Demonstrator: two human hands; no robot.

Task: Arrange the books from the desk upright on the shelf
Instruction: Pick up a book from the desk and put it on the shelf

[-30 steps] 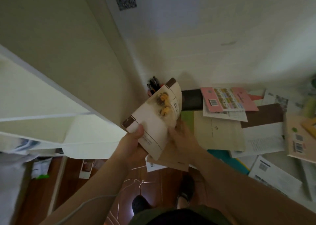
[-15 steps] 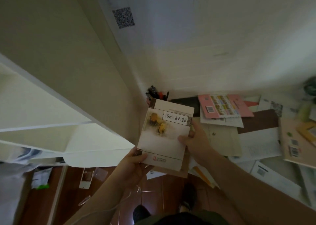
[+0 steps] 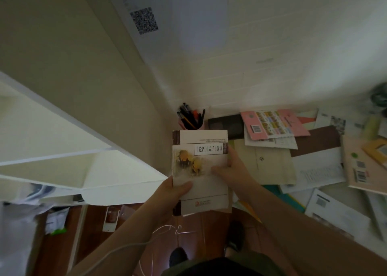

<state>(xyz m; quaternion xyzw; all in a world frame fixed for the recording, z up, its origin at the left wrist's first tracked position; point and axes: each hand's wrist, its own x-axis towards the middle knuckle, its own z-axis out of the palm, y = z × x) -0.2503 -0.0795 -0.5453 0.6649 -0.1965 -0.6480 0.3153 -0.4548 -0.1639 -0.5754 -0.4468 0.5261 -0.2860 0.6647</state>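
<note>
Dim light is falling across the pale tiled wall (image 3: 282, 45); reddish-brown wooden floor (image 3: 209, 229) is showing below.

glossy paper book cover (image 3: 200, 164)

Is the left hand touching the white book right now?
Touching. The head view shows the left hand gripping the white book at its lower left edge, thumb lying across the front cover.

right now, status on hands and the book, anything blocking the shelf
Left hand and right hand both grip the white book, cover up. Held above the desk edge, not yet at the shelf. Nearest compartment shows nothing in the way.
</note>
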